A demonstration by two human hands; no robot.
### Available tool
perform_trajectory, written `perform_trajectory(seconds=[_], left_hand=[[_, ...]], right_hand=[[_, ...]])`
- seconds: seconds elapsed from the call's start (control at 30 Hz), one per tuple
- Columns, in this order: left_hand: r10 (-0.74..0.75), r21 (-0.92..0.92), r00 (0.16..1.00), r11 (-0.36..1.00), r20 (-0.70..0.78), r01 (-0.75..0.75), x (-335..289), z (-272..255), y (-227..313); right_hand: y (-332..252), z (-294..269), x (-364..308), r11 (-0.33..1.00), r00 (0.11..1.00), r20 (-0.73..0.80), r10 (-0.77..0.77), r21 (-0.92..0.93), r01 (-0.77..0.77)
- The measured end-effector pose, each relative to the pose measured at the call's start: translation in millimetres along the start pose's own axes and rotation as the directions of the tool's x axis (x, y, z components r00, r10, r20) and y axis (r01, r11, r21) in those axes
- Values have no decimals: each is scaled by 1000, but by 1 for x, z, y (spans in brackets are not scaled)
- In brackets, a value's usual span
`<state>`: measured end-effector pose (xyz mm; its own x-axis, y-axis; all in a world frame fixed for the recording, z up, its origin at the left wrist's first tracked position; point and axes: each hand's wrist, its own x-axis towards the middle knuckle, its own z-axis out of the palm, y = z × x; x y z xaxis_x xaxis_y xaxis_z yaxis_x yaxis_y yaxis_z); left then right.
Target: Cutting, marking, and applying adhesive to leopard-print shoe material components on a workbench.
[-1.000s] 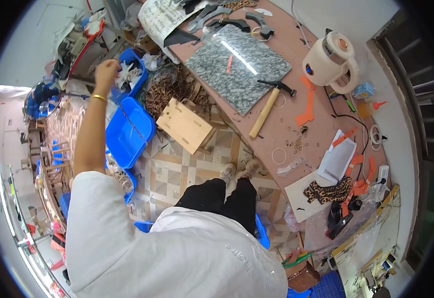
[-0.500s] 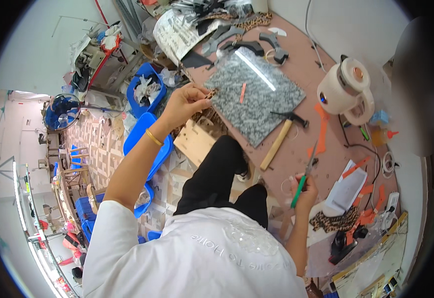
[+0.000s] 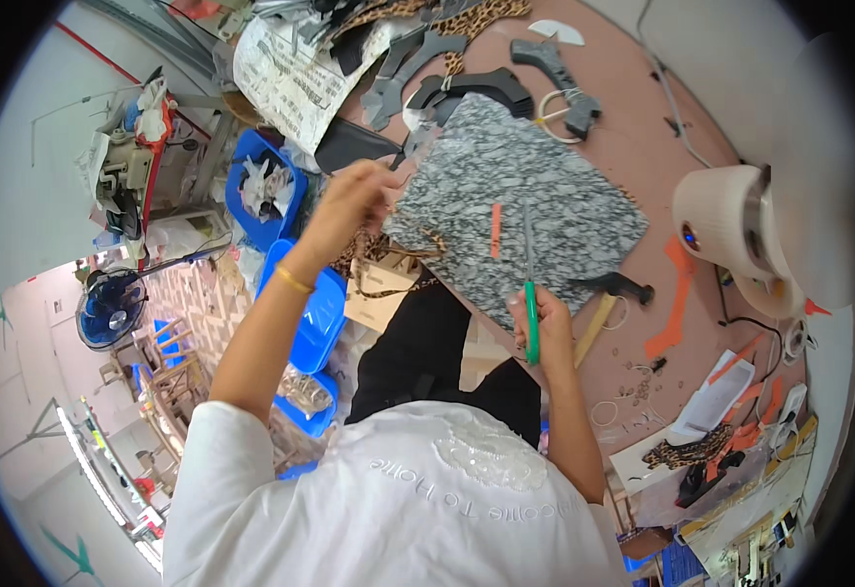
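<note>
My right hand (image 3: 549, 328) is closed around the green handle of scissors (image 3: 531, 313), seen edge-on. Their slim metal blades reach over a grey speckled stone slab (image 3: 476, 147). Beside the slab's left edge, my left hand (image 3: 354, 210) is blurred, so whether it grips anything is unclear. Just below it, a thin leopard-print strip (image 3: 429, 241) curls over the slab's edge and hangs down. An orange strip (image 3: 495, 230) lies on the slab. A hammer (image 3: 596, 328) with a wooden handle and dark head rests near its right corner, partly behind my right hand.
Grey shaped pieces (image 3: 486, 90) and leopard-print fabric lie at the far end of the pinkish table (image 3: 643, 157). A cream kettle (image 3: 726, 220) stands on the right, above orange scraps (image 3: 677, 293). Blue bins (image 3: 269, 230) and a wooden box (image 3: 374, 305) sit left of the table.
My right hand has carried the scissors leftward and up, from the table onto the slab. My left hand has moved slightly left and down. More of the leopard-print strip shows, and the view has shifted.
</note>
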<state>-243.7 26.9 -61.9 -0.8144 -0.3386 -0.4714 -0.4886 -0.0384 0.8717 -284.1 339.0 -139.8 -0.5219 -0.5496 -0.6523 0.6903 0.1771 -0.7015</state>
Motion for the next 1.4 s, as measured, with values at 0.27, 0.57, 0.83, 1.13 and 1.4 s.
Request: perform_trajectory(seconds=[0.27, 0.57, 0.83, 1.13, 1.4], left_hand=[[-59, -146, 926, 982, 372, 121, 27, 17, -14], [55, 180, 938, 976, 342, -123, 13, 33, -14], [181, 172, 864, 941, 470, -291, 14, 37, -53], [208, 39, 792, 959, 574, -281, 45, -48, -98], [476, -83, 833, 877, 281, -473, 66, -216, -89]], right_hand=[[12, 28, 18, 965, 840, 509, -187, 255, 61], [55, 48, 33, 932, 750, 591, -297, 350, 93], [104, 59, 51, 804, 796, 349, -495, 531, 267], [126, 141, 68, 805, 658, -605, -448, 48, 592], [69, 124, 156, 499, 197, -497, -845, -865, -40]])
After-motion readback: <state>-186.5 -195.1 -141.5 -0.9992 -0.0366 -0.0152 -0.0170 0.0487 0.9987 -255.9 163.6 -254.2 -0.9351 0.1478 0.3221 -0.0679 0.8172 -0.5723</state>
